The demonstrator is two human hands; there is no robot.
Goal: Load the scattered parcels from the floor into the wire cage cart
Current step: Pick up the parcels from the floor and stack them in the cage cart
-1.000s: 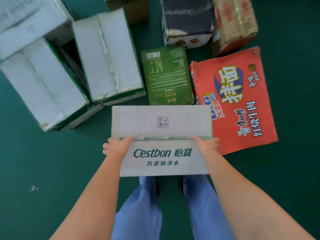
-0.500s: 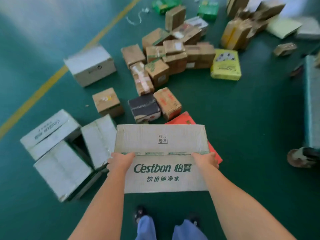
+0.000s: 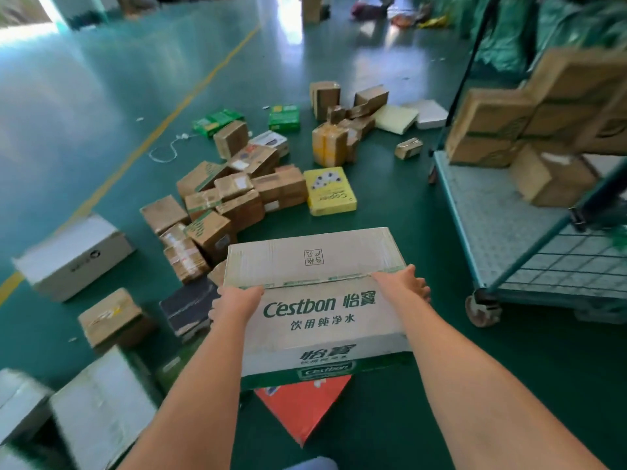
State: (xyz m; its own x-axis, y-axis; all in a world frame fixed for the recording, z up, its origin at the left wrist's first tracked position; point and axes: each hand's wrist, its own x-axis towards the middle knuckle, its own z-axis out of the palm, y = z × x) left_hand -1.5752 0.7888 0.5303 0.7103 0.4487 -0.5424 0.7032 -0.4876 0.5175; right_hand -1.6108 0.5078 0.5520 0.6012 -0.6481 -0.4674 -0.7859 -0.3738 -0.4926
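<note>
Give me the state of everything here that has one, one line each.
C'estbon carton: taped shut, lifted off the floor, held at both ends.
Left hand: grips the carton's left end.
Right hand: grips its right end.
Wire cage cart: partly loaded, near side open.
Yellow parcel: flat on the floor.

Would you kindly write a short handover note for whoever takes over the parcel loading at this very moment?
Left hand and right hand grip opposite sides of the Cestbon box, held above the floor.
The wire cage cart stands to the right, with several brown cartons already loaded.
Left: put this box in, then clear the scattered parcels, the yellow pack and the white boxes.
</note>
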